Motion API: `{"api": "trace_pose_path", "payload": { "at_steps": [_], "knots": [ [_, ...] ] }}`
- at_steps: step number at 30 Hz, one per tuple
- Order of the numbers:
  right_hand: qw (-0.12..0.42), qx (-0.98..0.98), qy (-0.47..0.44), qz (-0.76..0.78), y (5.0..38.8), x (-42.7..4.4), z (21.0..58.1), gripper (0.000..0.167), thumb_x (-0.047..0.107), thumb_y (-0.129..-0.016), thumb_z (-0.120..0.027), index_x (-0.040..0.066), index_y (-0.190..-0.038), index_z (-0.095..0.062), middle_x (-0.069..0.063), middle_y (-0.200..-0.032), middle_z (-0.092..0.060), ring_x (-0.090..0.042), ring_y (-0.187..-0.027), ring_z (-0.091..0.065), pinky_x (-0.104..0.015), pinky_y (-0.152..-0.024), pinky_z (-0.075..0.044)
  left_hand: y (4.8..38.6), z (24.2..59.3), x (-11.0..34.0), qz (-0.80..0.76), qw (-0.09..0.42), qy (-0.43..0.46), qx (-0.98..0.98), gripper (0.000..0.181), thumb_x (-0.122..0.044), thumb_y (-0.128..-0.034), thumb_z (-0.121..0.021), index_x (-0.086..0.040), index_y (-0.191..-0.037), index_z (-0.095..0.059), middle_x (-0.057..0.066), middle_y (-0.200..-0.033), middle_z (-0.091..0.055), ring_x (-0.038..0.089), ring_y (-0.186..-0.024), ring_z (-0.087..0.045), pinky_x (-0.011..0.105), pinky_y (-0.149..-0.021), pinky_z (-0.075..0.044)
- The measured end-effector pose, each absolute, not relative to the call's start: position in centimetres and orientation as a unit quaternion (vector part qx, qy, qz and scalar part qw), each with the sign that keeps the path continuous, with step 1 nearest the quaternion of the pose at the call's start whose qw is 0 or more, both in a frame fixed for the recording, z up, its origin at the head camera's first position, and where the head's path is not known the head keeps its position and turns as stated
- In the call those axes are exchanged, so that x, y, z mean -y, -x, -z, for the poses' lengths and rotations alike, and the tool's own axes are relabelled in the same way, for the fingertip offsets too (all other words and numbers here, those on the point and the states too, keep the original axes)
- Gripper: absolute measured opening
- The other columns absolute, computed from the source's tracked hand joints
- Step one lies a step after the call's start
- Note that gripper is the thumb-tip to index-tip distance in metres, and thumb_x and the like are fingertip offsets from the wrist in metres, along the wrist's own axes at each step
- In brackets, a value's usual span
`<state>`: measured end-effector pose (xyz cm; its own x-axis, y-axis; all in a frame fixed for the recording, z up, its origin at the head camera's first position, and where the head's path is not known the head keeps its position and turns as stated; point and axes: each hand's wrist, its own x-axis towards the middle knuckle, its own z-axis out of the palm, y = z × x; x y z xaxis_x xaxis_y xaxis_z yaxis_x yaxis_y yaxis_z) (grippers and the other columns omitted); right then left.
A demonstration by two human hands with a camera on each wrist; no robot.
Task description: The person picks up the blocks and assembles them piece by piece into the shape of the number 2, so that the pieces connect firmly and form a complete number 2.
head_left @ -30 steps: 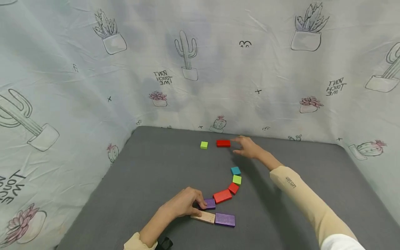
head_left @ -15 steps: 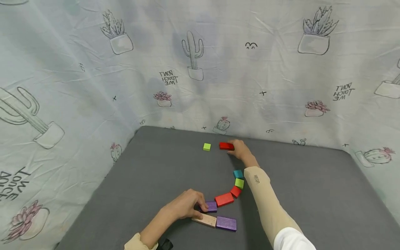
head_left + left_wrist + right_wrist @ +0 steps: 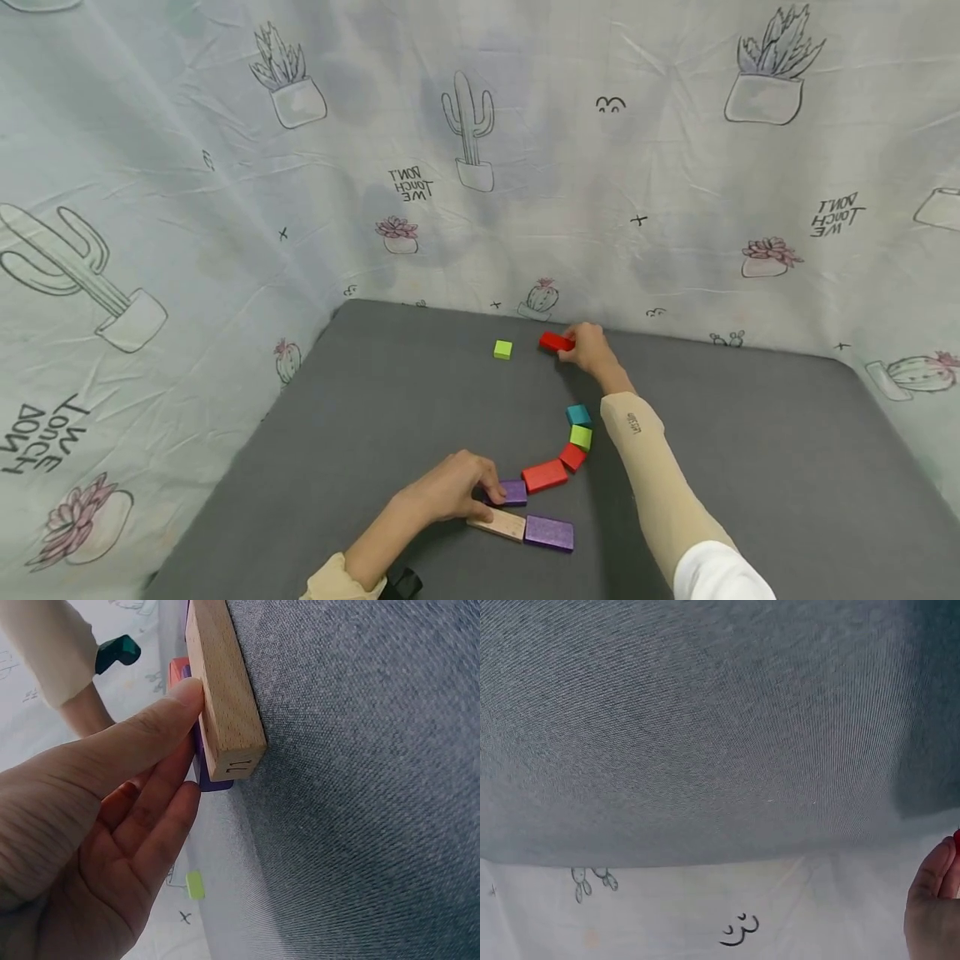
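At the far side of the table, my right hand pinches the right end of a red block, which sits at a slant. Only part of that hand shows in the right wrist view. My left hand rests its thumb on a plain wooden block, while its fingertips touch a purple block just behind. Against the wooden block's right end lies another purple block. From the touched purple block, a curve runs through a long red block, a short red block, a green block and a blue block.
A lone green block lies left of the right hand on the grey table. White cloth printed with cactus drawings rises behind the table and along its sides.
My right hand has moved left to the far red block and taken hold of it; the block has turned to a slant. The left hand has stayed on its blocks.
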<state>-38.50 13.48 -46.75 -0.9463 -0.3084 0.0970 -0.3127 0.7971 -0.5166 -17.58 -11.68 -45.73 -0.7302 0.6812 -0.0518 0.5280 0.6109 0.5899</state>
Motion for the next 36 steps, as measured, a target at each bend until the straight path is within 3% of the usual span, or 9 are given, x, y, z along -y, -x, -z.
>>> {"api": "trace_pose_path", "payload": {
  "at_steps": [17,36],
  "knots": [
    [0.047,0.896,-0.255,-0.360,36.7,-14.2,43.5,0.029,0.007,-0.078,-0.075,-0.005,-0.104,-0.070,-0.019,-0.101,-0.069,-0.034,-0.087,-0.061,-0.046,-0.077,-0.051,17.9,45.6,11.6,-0.271,0.131,-0.349,-0.887,0.022,-0.012,-0.0684,-0.086,-0.015,-0.089,-0.079,-0.013,-0.088,-0.067,-0.001,-0.087,-0.060,0.020,-0.081,-0.049],
    [0.061,0.859,-0.374,-0.344,31.7,-14.7,44.7,0.027,0.007,-0.074,-0.080,-0.001,-0.099,-0.071,-0.011,-0.092,-0.070,-0.032,-0.080,-0.061,-0.048,-0.072,-0.053,17.8,45.6,11.4,-0.266,0.139,-0.346,-0.889,0.022,-0.012,-0.0678,-0.086,-0.015,-0.089,-0.079,-0.015,-0.086,-0.067,-0.003,-0.085,-0.059,0.020,-0.080,-0.049]
  ]
}}
